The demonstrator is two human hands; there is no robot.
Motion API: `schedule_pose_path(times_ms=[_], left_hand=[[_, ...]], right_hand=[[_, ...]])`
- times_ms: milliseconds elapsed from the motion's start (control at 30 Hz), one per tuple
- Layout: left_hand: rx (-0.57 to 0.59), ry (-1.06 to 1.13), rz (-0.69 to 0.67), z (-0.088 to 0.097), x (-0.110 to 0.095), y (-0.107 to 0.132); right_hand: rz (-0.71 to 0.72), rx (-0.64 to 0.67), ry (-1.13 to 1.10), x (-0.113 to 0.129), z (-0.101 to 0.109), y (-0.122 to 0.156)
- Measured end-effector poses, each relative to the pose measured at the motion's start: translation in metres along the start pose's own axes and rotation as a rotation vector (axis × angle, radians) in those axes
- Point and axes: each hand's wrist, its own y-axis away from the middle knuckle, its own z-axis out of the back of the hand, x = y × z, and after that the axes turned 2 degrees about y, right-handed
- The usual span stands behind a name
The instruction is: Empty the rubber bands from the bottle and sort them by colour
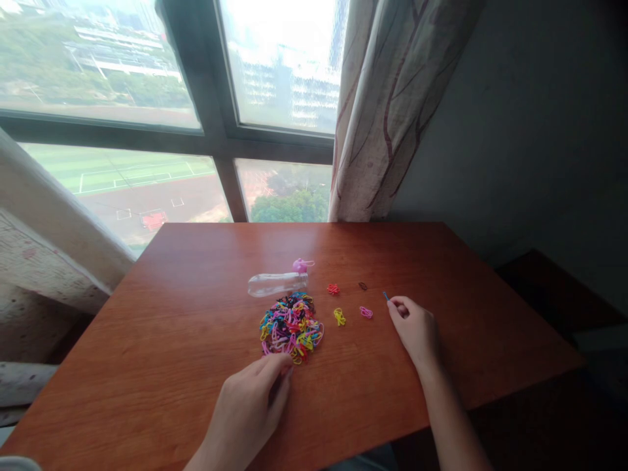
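A heap of small, many-coloured elastic hair ties (291, 326) lies in the middle of the table. At its near edge is my left hand (255, 396), thumb and fingers closed together; whatever may be between the fingertips is too small to tell. Off to the right, my right hand (413, 327) pinches a blue hair tie (386, 296) just over the tabletop. Between the heap and that hand lie a red cluster (333, 289), a yellow cluster (339, 317), a pink cluster (366, 313) and a dark brown hair tie (362, 286).
Behind the heap a clear plastic bottle (277, 284) lies on its side, with a pink piece (300, 265) by its right end. The brown wooden table (171, 340) reaches to a window with curtains (383, 111). A white rim (19, 464) shows at bottom left.
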Motion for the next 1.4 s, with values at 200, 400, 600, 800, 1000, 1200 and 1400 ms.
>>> schedule_pose_path(times_ms=[200, 400, 600, 800, 1000, 1200, 1400], left_hand=[[0.013, 0.008, 0.015, 0.0, 0.0, -0.001], [0.025, 0.007, 0.014, 0.0, 0.0, 0.001], [0.011, -0.004, 0.0, 0.0, 0.001, 0.001], [0.003, -0.018, -0.009, -0.002, 0.001, 0.0], [0.0, -0.03, -0.023, 0.0, 0.002, 0.001], [0.0, -0.01, -0.013, 0.001, 0.0, 0.0], [0.022, 0.005, 0.013, 0.001, -0.002, 0.0]], right_hand=[[0.024, 0.002, -0.026, -0.002, -0.001, 0.002], [0.038, -0.021, 0.0, -0.003, -0.002, 0.002], [0.041, -0.014, -0.018, -0.004, -0.002, 0.001], [0.035, -0.017, -0.044, -0.005, -0.003, 0.001], [0.096, -0.026, -0.031, 0.01, -0.006, -0.006], [0.106, 0.135, 0.046, 0.039, -0.013, -0.018], [0.108, 0.141, 0.027, 0.045, -0.016, -0.017]])
